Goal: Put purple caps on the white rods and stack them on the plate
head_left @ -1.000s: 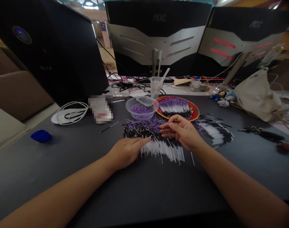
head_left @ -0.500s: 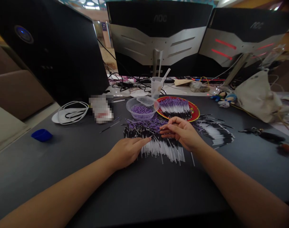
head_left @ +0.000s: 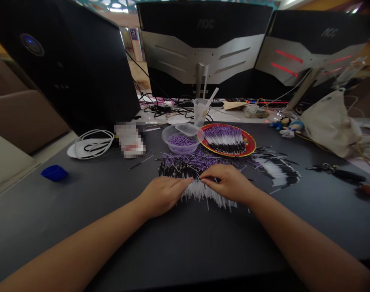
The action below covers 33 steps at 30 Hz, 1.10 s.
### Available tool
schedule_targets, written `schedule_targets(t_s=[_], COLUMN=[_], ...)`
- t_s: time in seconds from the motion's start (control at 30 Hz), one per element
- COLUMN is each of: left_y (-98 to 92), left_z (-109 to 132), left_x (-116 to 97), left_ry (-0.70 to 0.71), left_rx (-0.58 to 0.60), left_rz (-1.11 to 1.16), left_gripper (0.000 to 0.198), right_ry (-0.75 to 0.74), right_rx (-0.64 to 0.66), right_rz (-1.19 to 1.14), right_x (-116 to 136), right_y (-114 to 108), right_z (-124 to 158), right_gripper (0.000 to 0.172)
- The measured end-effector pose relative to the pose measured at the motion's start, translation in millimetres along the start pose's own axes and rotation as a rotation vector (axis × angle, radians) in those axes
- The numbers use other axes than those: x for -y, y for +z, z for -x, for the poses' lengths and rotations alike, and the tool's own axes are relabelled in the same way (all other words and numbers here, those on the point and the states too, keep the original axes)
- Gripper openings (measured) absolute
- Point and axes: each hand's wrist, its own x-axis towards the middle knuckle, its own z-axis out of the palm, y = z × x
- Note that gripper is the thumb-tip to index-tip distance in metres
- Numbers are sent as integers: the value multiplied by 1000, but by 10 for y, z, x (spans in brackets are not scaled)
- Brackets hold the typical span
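- the black-and-white sticks (head_left: 213, 196) lie in a wide loose pile on the worktop (head_left: 185, 243), right under and between both hands, and that's where I'd expect trouble
- left hand (head_left: 163, 196) rests low over the left part of the pile, fingers mostly together with the tips near the middle; can't tell if it's gripping any, so leaning or sliding could fan out the row
- right hand (head_left: 229, 183) is over the right part, thumb and forefinger nearly pinched; can't tell if a stick is between them, they're so thin that a sloppy pinch could lift two or drop one
- fingertips of the two hands nearly meet, so a bump could knock something loose
- the purple pieces (head_left: 199, 158) are heaped just behind the pile, so a far reach might mix the two lots
- the clear tub (head_left: 185, 151) of purple ones sits just past that, and a knuckle catching it could spill more
- the red plate (head_left: 251, 144) is close behind the right hand with sticks fanned on it, and a sleeve-level swipe would probably wreck that neat row
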Motion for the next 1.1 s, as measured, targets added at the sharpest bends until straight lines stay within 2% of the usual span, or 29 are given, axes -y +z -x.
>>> schedule_targets(t_s=[0.13, 0.27, 0.33, 0.43, 0.53, 0.6, 0.87, 1.0, 1.1], left_y=[-9, -15, -11, 16, 61, 88, 95, 53, 30], left_z=[-28, -67, -84, -100, -112, -120, -161, -185, -196], left_x=[-22, 4, 37, 92, 128, 137, 104, 91, 100], left_ry=[-16, -148, -272, -534, -766, -862, -1078, -1168, -1201], left_rx=[-21, -87, -169, -280, -318, -341, -491, -483, -487], left_rz=[34, 160, 246, 438, 689, 848, 1359, 1475, 1475], left_gripper=[27, 20, 18, 17, 21, 25, 28, 29, 32], right_ry=[-21, 19, 59, 137, 185, 197, 217, 209, 236], right_rx=[93, 114, 114, 135, 149, 147, 155, 123, 15], right_rz=[149, 112, 40, -108, -204, -235, -344, -355, -299], right_x=[99, 126, 104, 67, 53, 48, 12, -18, -132], right_y=[64, 47, 1, -61, -71, -52, 7, 16, -3], right_z=[16, 20, 23, 31, 34, 33, 25, 4, -31], right_gripper=[24, 29, 25, 20, 16, 14, 12, 12, 14])
